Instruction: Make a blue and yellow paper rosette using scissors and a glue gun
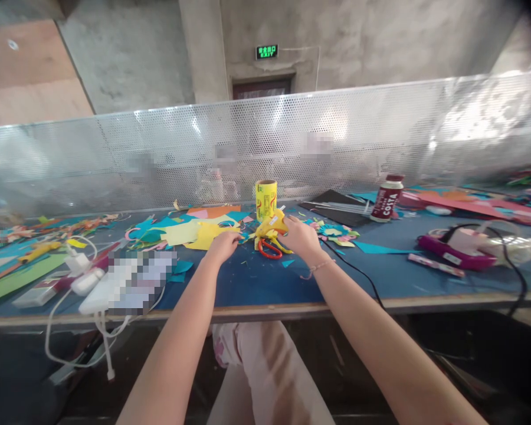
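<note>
Fingers of the right hand [301,237] are closing around the yellow glue gun [272,225] above the red scissors [269,248] on the bench [256,283]; the left hand [223,244] is pressing, fingers curled, on yellow paper [203,234]. A hot nozzle could be burning skin, and the black cord [358,271] could be snagging scraps.

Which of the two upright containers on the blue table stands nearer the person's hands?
The yellow roll, directly behind the right hand; the Costa bottle stands far off to the right.

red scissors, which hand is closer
Right. The right hand sits just beside the red scissors, on a yellow tool; the left hand rests farther off on yellow paper.
</note>
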### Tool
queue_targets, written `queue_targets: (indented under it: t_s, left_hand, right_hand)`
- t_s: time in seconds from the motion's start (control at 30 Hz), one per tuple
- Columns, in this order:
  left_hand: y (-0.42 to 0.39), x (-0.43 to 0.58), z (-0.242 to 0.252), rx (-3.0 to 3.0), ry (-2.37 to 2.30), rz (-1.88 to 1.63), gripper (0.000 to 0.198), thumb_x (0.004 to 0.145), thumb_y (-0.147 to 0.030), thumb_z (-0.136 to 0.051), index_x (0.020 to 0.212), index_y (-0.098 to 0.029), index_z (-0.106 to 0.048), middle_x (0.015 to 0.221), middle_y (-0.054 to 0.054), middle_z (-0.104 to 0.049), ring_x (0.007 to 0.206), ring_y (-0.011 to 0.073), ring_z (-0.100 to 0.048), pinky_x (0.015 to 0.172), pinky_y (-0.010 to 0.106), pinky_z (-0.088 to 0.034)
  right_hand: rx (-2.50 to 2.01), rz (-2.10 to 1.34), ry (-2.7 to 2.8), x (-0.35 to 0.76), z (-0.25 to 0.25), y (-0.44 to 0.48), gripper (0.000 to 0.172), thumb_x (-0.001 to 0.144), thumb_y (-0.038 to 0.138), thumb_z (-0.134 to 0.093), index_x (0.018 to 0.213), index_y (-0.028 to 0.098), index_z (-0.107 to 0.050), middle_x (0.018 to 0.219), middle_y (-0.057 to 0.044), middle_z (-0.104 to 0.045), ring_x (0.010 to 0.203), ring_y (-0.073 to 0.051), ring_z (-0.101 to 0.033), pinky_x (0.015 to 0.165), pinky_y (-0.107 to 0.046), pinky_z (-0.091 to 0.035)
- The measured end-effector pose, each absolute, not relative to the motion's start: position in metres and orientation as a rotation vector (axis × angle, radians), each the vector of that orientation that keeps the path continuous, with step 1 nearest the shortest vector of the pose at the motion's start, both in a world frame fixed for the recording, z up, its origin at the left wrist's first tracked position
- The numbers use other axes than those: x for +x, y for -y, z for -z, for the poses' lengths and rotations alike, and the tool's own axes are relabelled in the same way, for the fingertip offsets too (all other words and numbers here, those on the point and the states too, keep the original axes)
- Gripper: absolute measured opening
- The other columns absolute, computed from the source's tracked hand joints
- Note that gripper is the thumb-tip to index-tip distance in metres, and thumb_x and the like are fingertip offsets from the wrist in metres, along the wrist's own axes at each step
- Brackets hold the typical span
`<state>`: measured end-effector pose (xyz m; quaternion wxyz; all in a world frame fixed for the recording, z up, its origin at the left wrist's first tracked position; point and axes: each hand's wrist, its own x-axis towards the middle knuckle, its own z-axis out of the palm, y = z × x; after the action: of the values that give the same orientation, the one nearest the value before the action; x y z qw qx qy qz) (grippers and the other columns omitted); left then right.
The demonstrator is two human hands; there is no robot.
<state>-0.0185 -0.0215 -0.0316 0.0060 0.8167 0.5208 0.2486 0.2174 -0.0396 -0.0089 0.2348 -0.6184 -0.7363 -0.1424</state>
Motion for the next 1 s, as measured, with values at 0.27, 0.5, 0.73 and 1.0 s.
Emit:
queue_targets:
  t_s: [0.27,0.5,0.73,1.0]
  left_hand:
    - [0.020,-0.016,0.022,2.249,-1.614,-1.356,0.023,0.081,-0.007,-0.047,0.094,-0.015,-0.065,0.101,0.009,-0.067,0.096,0.0172,-0.061,0.091,0.033,-0.047]
    - [0.022,-0.013,0.014,1.885,-1.502,-1.531,0.020,0.080,-0.012,-0.051,0.096,-0.014,-0.064,0.100,0.009,-0.068,0.090,0.0164,-0.064,0.085,0.032,-0.050]
    - [0.028,-0.005,0.014,1.991,-1.444,-1.529,0.019,0.079,-0.013,-0.052,0.093,-0.014,-0.066,0.098,0.008,-0.069,0.091,0.0162,-0.064,0.083,0.030,-0.051]
    - [0.031,-0.002,0.016,2.307,-1.429,-1.599,0.019,0.079,-0.012,-0.052,0.088,-0.018,-0.068,0.089,0.005,-0.068,0.084,0.0146,-0.063,0.076,0.028,-0.052]
  right_hand:
    - [-1.697,0.330,1.985,0.216,0.006,0.039,0.030,0.081,0.041,-0.048,0.099,0.019,-0.056,0.104,-0.008,-0.060,0.084,-0.019,-0.059,0.062,-0.027,-0.039]
    - [-1.587,0.271,2.003,0.208,0.011,0.041,0.034,0.076,0.045,-0.052,0.098,0.018,-0.054,0.101,-0.009,-0.060,0.085,-0.021,-0.059,0.062,-0.027,-0.040]
    - [-1.511,0.319,1.801,0.206,0.016,0.036,0.036,0.081,0.045,-0.044,0.102,0.016,-0.049,0.103,-0.011,-0.057,0.088,-0.022,-0.056,0.063,-0.029,-0.040]
    - [-1.599,0.386,1.813,0.210,0.012,0.037,0.027,0.085,0.039,-0.040,0.098,0.017,-0.048,0.099,-0.010,-0.056,0.083,-0.022,-0.055,0.060,-0.028,-0.036]
